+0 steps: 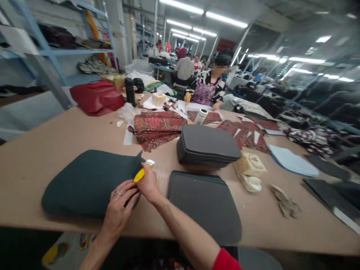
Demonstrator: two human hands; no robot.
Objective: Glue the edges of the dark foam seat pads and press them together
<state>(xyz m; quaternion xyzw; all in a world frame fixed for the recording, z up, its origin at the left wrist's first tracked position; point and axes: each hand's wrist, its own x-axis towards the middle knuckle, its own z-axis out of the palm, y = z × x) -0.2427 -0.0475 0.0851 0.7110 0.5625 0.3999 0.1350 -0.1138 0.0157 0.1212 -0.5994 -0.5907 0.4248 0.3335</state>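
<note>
A dark green sheet with rounded corners (87, 183) lies at the left of the table, its far right corner bent up. My right hand (147, 183) is closed around a yellow-handled tool with a white end (140, 175), perhaps a brush, at the sheet's right edge. Beside it, my left hand (120, 200), with a ring on one finger, has bent fingers at the same edge and appears to pinch it. My fingers partly hide that edge. Just right of my hands is a low pile of grey sheets (202, 202), with a taller stack of grey sheets (209, 144) behind.
Red patterned pieces (157, 127) and a white bottle (200, 117) stand farther back. A pale block (251, 164), crumpled cloth (285, 200) and light blue sheets (294, 160) lie to the right. A red bag (97, 97) sits back left. Across the table a person (206, 88) works.
</note>
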